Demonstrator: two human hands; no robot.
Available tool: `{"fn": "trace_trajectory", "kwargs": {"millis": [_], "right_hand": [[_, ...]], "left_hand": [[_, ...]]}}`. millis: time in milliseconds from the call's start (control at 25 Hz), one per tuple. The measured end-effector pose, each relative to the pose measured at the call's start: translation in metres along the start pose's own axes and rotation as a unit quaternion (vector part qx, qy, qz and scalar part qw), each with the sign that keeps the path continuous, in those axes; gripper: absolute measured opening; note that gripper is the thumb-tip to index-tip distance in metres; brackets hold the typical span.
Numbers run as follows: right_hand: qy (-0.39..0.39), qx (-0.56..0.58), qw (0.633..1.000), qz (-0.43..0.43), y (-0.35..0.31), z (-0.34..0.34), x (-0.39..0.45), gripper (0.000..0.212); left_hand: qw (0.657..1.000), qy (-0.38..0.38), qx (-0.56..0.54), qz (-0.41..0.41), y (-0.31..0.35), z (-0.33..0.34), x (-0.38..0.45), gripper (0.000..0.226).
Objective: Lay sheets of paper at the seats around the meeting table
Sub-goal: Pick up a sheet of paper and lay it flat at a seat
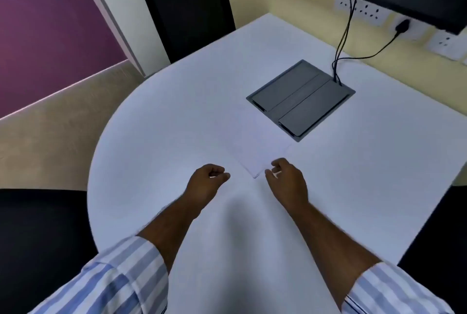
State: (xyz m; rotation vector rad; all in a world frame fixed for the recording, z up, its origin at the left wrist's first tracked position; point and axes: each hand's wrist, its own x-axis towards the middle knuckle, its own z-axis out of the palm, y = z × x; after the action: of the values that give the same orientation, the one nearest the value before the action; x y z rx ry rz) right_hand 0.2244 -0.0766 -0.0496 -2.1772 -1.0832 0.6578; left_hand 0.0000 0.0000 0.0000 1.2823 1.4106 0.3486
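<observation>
Reaching across the white meeting table, we find the stack of paper lying flat at about twelve o'clock from our hands, its far corner just beside the grey cable box. Our right hand hovers at the stack's near corner, fingers loosely curled, holding nothing we can make out. Our left hand, at nine o'clock from that corner, is curled almost into a fist and looks empty. We judge the sheets light, limp and slippery against one another; pinching that near corner with thumb and forefinger should peel one free. Black chairs mark the seats.
</observation>
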Motion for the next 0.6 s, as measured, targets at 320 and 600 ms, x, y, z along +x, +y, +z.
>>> {"fn": "trace_trajectory", "kwargs": {"millis": [320,600], "right_hand": [[-0.003,-0.103,0.994,-0.022,0.045,0.022,0.122,0.044],[-0.010,-0.261,0.965,-0.028,0.064,0.051,0.157,0.075]], "left_hand": [[0.989,0.028,-0.039,-0.139,-0.013,0.083,0.079,0.018],[0.948,0.061,-0.206,-0.234,-0.016,0.119,0.120,0.007]]}}
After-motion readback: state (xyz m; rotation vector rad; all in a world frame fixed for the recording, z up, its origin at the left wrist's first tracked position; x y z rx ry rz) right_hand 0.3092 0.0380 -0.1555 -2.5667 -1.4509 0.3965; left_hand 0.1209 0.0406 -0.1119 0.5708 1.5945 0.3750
